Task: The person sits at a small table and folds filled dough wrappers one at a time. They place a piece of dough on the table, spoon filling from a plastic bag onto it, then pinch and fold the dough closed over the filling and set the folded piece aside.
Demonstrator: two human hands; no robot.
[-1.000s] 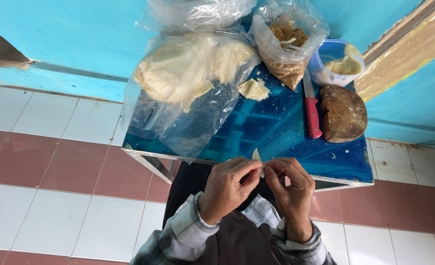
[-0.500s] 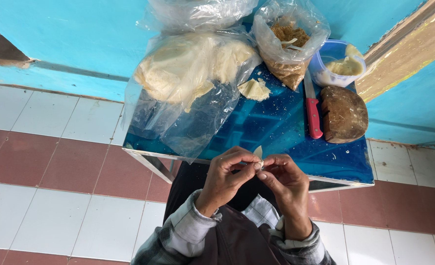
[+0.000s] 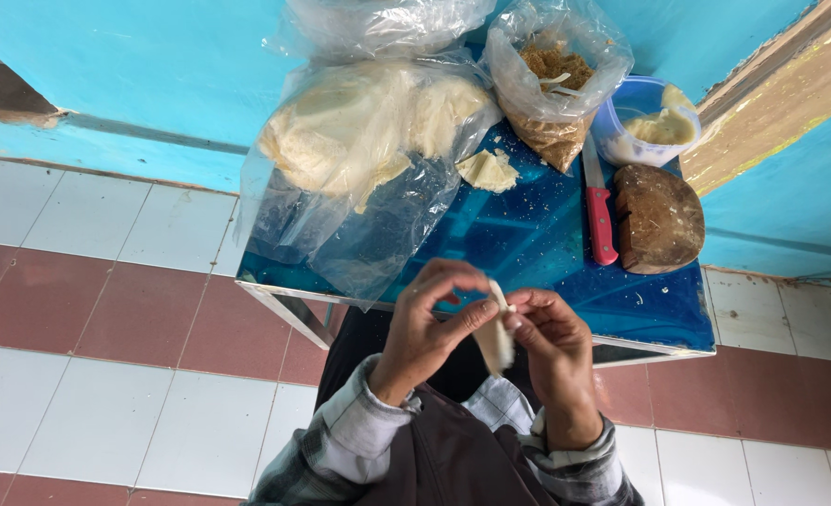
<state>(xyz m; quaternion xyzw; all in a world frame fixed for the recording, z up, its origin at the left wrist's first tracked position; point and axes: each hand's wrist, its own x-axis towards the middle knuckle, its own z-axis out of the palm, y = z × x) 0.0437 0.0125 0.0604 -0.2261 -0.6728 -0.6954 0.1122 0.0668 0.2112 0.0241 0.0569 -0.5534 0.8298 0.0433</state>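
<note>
A floor point(image 3: 88, 309) of white and dull red tiles fills the lower part of the view, and a turquoise wall point(image 3: 153, 66) runs across the top. Against the wall stands a small table point(image 3: 547, 244) with a glossy blue top, scattered with crumbs.

On its left half lies a big clear bag point(image 3: 359, 159) stuffed with pale sheets, its loose mouth spilling toward the table's near edge. Behind it sits a second clear bag point(image 3: 378, 21), crumpled. To the right, a smaller bag point(image 3: 554, 80) holds brown crumbly filling. Beside that, at the far right corner, is a plastic tub point(image 3: 642, 126) with pale paste in it. In front of the tub rests a dark brown rounded block point(image 3: 657, 217), and just left of it lies a knife point(image 3: 598, 206) with a red handle, blade pointing to the wall. A loose pale scrap point(image 3: 488, 171) lies between the big bag and the filling bag.

Below the table's near edge, both hands meet in the air. The left hand point(image 3: 430, 323) and right hand point(image 3: 551, 342) pinch a small pale sheet point(image 3: 496, 337) between their fingertips, each closed on one side of it; it hangs upright between them, above the person's lap. Plaid sleeves point(image 3: 355, 440) cover the wrists.
</note>
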